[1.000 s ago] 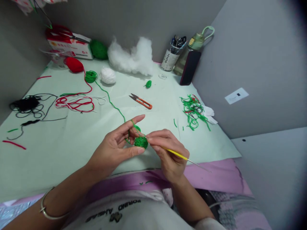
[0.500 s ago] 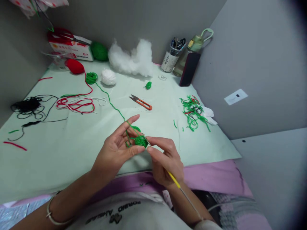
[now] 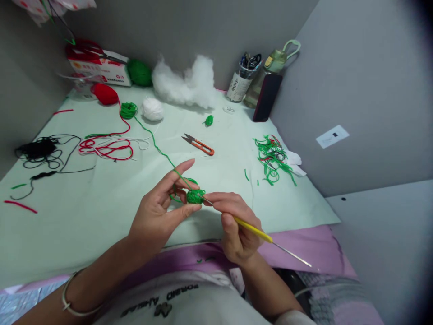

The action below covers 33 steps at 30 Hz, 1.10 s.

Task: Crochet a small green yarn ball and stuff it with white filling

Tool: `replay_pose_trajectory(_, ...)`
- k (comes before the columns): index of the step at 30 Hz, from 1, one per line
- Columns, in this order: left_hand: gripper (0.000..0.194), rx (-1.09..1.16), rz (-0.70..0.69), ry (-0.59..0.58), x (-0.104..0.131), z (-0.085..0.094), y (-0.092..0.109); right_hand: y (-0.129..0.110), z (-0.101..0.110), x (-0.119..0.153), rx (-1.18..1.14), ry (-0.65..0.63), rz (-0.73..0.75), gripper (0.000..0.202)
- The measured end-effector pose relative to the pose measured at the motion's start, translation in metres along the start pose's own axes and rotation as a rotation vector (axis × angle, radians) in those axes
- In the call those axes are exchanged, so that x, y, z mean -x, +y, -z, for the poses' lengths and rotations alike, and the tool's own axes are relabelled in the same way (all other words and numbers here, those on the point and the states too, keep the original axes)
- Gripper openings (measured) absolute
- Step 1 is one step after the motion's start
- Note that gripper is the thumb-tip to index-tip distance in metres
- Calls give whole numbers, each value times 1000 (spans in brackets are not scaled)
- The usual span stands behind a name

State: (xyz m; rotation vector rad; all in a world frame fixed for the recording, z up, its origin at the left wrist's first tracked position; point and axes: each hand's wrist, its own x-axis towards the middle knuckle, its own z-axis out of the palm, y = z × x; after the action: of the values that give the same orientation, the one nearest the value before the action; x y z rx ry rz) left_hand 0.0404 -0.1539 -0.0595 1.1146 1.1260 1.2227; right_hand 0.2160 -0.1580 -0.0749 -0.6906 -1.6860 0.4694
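Note:
Near the table's front edge, my left hand (image 3: 157, 212) pinches a small green crocheted piece (image 3: 195, 196) between thumb and fingers, its index finger raised. Green yarn (image 3: 158, 149) runs over that finger from a small green coil (image 3: 129, 110) at the back left. My right hand (image 3: 238, 223) is closed on a crochet hook with a yellow handle (image 3: 259, 232); its metal tip meets the right side of the green piece. Whether the tip is inside the stitches is too small to tell.
Orange snips (image 3: 199, 145) lie mid-table beyond my hands, with a small green piece (image 3: 209, 120) behind. Yarn scraps (image 3: 272, 158) are at the right, a phone (image 3: 268, 98) and bottle at the back right. White stuffing (image 3: 186, 85), yarn balls and black yarn (image 3: 40, 151) lie back and left.
The hook has swung from steeply downward to a flatter angle, its rear end now out to the right. My right hand has turned with it, and the green piece has shifted slightly left and up.

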Motion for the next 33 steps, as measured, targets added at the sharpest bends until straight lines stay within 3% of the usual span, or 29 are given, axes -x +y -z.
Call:
replay_pose_trajectory(6,63,-7,-73,20,3,-3,-2,-6,2,-1,249,-105,117,22)
replay_pose_trajectory(14,62,217,75,-16,10,-9,-3,-2,-8,4,527,-12,306,15)
replay_pose_trajectory(22,67,447,166,-140,9,-11,1,12,-6,6,347,68,216,25)
replay_pose_trajectory(27,69,371,115,-56,6,-9,3,19,-7,11,188,106,207,33)
replay_pose_trajectory(33,66,202,25,1,5,-4,2,14,-4,6,125,37,235,32)
